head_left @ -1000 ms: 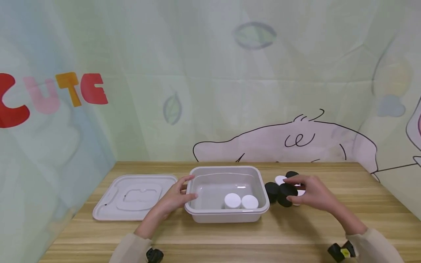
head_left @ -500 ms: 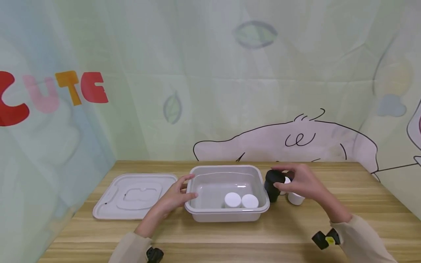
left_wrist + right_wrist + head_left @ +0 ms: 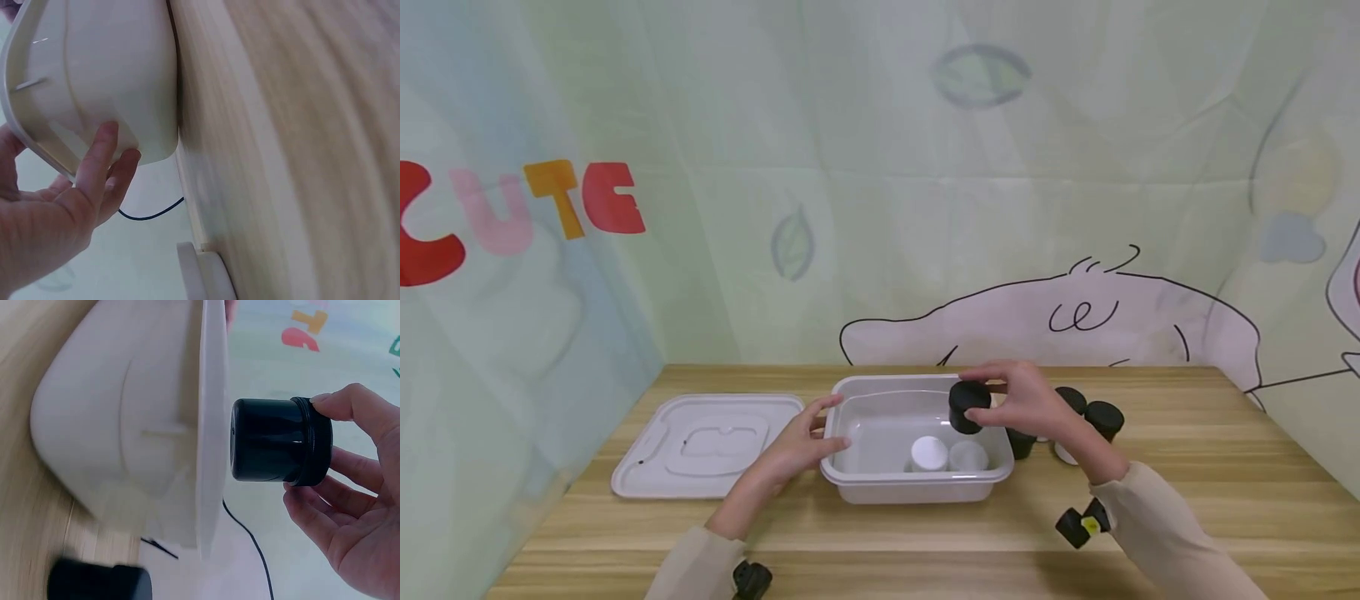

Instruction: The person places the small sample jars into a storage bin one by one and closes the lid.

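Note:
In the head view, a white plastic tub [image 3: 917, 493] stands at mid-table with two small white jars [image 3: 929, 454] in its front right part. My left hand [image 3: 797, 450] grips the tub's left end; in the left wrist view, fingers [image 3: 100, 156] lie against its outer wall. Between thumb and fingers my right hand [image 3: 1030, 404] pinches a small black jar [image 3: 970, 407] above the tub's right side. The right wrist view shows this jar [image 3: 269, 440] held by its lid end, just clear of the rim [image 3: 211, 425].
Left of the tub lies a flat white lid [image 3: 707, 442] on the wooden table [image 3: 850, 550]. Several black jars [image 3: 1105, 419] and a partly hidden white jar [image 3: 1063, 454] stand on the right, behind my right forearm. A printed cloth [image 3: 880, 208] hangs behind the table.
My right hand has lifted a black jar from the group on the right and carried it left over the tub. My left hand has stayed on the tub.

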A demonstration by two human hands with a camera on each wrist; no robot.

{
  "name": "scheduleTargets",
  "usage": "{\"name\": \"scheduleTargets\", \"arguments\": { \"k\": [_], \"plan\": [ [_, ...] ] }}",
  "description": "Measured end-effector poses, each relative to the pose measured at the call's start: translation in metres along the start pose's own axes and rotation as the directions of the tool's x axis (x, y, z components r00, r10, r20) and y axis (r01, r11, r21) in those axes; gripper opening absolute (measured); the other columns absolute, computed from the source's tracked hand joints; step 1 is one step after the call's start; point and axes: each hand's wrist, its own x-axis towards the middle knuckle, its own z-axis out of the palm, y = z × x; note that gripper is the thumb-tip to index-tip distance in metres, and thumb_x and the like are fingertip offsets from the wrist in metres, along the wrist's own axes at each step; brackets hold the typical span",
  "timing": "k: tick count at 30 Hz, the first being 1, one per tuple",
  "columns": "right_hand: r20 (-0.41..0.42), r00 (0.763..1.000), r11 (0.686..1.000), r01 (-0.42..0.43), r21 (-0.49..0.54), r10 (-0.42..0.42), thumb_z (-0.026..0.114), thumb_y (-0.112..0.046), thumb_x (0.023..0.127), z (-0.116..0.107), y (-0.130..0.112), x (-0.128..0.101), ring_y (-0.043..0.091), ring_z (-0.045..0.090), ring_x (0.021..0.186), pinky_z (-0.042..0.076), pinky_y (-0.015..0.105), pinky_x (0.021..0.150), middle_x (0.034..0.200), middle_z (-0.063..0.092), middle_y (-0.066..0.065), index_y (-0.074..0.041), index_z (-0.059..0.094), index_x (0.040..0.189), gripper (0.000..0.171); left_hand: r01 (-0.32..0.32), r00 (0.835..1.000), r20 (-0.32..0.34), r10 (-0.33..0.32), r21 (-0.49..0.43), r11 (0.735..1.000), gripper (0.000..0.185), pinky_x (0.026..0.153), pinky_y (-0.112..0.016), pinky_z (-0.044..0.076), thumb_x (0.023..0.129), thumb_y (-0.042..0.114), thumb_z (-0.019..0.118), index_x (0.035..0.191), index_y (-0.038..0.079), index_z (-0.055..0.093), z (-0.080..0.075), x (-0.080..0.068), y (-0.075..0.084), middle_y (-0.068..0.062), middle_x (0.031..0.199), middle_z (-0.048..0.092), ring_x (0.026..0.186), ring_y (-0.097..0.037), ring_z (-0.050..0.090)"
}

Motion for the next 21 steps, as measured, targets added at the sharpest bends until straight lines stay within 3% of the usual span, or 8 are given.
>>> {"name": "scheduleTargets", "arguments": {
  "k": [13, 21],
  "plan": [
    [0.03, 0.996, 0.992, 0.086, 0.095, -0.089, 0.074, -0.007, 0.071, 0.034, -0.017, 0.024, 0.026, 0.06, 0.094, 0.051, 0.029, 0.08, 0.106, 0.063, 0.018, 0.007, 0.062, 0.109, 0.042, -0.009, 1.0, -0.001, 0.009, -0.005, 1.0, 0.062, 0.073, -0.04, 0.053, 0.081, 0.002, 0.063, 0.136, 0.003, 0.034, 0.0, 0.001, 0.0, -0.033, 0.126, 0.043, 0.107, -0.037, 0.052],
    [0.06, 0.994, 0.994, 0.084, 0.065, -0.088, 0.075, -0.012, 0.071, 0.055, -0.024, 0.033, 0.021, 0.061, 0.092, 0.051, 0.026, 0.079, 0.105, 0.065, 0.012, 0.001, 0.065, 0.108, 0.04, 0.003, 1.0, -0.022, -0.002, 0.032, 0.999, 0.062, 0.073, -0.041, 0.053, 0.081, 0.004, 0.065, 0.136, 0.006, 0.036, 0.0, 0.0, 0.001, -0.031, 0.125, 0.044, 0.107, -0.037, 0.052]
  ]
}}
